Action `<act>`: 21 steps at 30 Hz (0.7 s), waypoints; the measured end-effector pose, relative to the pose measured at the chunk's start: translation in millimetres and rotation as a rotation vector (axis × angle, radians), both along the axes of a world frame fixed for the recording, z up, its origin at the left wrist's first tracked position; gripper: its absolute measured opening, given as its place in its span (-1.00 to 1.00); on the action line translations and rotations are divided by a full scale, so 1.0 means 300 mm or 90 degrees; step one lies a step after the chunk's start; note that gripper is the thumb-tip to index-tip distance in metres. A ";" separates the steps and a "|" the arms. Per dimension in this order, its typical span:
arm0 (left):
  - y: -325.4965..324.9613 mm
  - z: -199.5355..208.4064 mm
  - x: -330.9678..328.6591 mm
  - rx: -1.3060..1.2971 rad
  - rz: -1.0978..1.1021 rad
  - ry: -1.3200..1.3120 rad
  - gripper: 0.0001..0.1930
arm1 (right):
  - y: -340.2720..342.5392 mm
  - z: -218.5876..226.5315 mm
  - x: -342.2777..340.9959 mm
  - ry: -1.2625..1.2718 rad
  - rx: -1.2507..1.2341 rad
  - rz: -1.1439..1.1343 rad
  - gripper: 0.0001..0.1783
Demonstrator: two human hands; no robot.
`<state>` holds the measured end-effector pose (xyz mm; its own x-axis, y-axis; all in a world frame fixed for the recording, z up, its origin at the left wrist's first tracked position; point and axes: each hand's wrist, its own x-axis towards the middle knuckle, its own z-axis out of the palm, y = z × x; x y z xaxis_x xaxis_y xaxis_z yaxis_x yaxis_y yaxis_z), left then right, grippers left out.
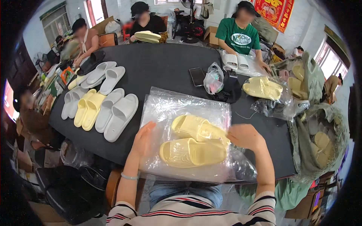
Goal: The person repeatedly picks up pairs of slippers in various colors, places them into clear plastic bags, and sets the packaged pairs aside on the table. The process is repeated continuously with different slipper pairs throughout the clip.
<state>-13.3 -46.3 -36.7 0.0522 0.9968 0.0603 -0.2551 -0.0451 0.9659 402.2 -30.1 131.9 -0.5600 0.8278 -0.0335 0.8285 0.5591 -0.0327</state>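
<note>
In front of me a pair of pale yellow slippers (pixel 181 152) lies under glossy clear film, apparently inside a clear plastic bag (pixel 241 167). Beneath it is a stack of flat clear plastic bags (pixel 162 101). My right hand (pixel 247 136) is closed at the right end of the slippers, fingers curled on the bag's film; its fingertips are partly hidden. My left hand (pixel 145 138), slightly blurred, rests at the left edge of the stack with fingers stretched out and nothing held.
Grey slippers (pixel 121 116) and yellow slippers (pixel 89 109) stand in rows on the dark table (pixel 166 67). A phone (pixel 196 77) and bagged yellow slippers (pixel 263 89) lie farther right. Sacks of slippers (pixel 320 139) line the right edge. Across the table a person (pixel 239 34) handles white slippers; others sit left.
</note>
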 end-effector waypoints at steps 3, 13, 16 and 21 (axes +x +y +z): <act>-0.039 0.076 0.043 -0.096 -0.024 0.153 -0.52 | -0.061 -0.075 0.140 -0.071 -0.143 -0.116 -0.74; 0.059 0.191 0.156 -0.060 -0.090 0.300 -0.52 | -0.121 -0.323 0.366 0.822 -0.542 -0.167 -0.36; 0.117 0.160 0.145 -0.104 -0.096 0.221 -0.55 | -0.107 -0.229 0.146 1.202 -0.738 -0.274 -0.15; 0.130 0.152 0.154 -0.108 -0.111 0.240 -0.59 | -0.064 -0.265 0.189 0.965 -0.677 -0.109 -0.16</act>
<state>33.0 -7.4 9.0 0.2068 0.9654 -0.1589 0.1271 0.1345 0.9827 458.9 -49.3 52.4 -0.5271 0.8406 -0.1246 -0.2010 -0.2658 -0.9428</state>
